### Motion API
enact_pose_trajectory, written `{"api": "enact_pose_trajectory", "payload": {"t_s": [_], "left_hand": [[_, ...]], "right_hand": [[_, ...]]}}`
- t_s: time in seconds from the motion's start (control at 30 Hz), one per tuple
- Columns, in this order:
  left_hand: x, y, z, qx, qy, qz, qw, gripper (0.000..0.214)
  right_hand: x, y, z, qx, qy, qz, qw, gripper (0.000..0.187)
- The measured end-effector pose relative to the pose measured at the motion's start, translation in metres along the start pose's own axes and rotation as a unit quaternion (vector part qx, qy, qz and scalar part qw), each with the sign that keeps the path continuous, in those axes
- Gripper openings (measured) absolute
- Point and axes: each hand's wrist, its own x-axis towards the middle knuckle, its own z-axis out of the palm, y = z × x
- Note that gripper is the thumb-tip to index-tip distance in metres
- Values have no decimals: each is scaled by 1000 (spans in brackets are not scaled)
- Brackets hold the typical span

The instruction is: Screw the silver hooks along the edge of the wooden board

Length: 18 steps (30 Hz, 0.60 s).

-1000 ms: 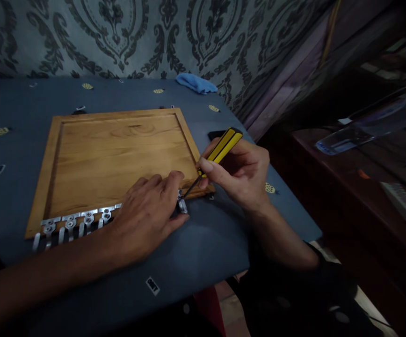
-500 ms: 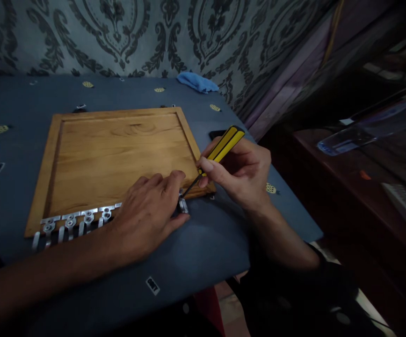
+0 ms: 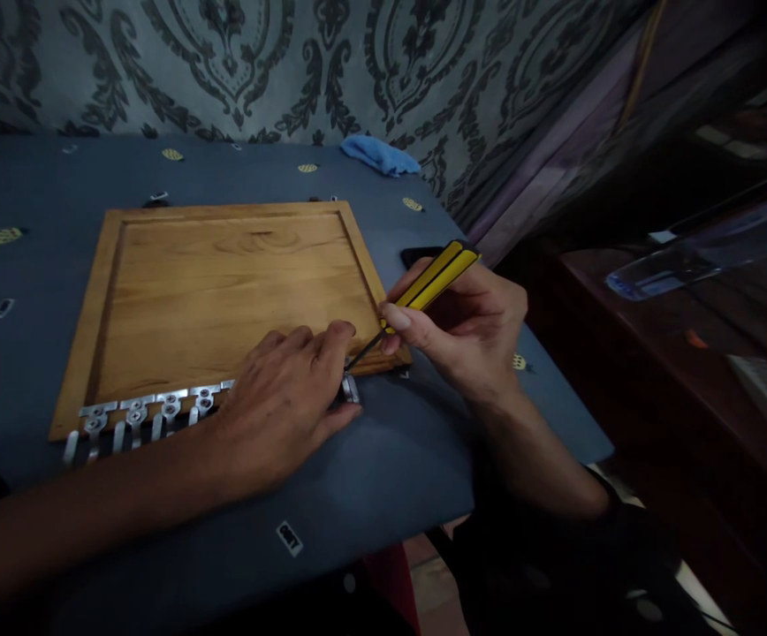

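Observation:
A framed wooden board (image 3: 231,291) lies flat on the table, with a row of metal hooks (image 3: 137,415) along its near edge. My right hand (image 3: 467,327) grips a yellow-and-black screwdriver (image 3: 433,281) by its handle. The thin shaft slants down and left, its tip at a metal hook (image 3: 351,387) near the board's right corner. My left hand (image 3: 291,389) lies over the near edge, thumb and fingers closed about that hook. It hides the middle of the row and part of the hook.
The table has a blue patterned cover (image 3: 383,477). At the back lies a blue cloth (image 3: 380,156). A dark flat object (image 3: 416,256) sits behind my right hand. Over on the right, a dark red surface (image 3: 649,353) bears a clear plastic item (image 3: 649,281). A patterned wall covering (image 3: 238,62) stands behind.
The screwdriver's handle has turned and leans a little further right. My right hand has shifted slightly with it, while my left hand stays at the hook. The whole view has shifted slightly.

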Motion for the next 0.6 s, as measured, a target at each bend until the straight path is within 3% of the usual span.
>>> {"api": "enact_pose_trajectory", "payload": {"t_s": [0.23,0.47,0.6], "left_hand": [[-1,-1,2,2,19,13,1000,45],[-2,-2,3,1,32,20,999,46],[-2,-2,5,9,35,19,999,45]], "right_hand": [[-1,1,1,11,-7,9,1000,30],[2,2,0,16,-17,-29,999,31],[3,-1,-1,34,-47,6,998,33]]}}
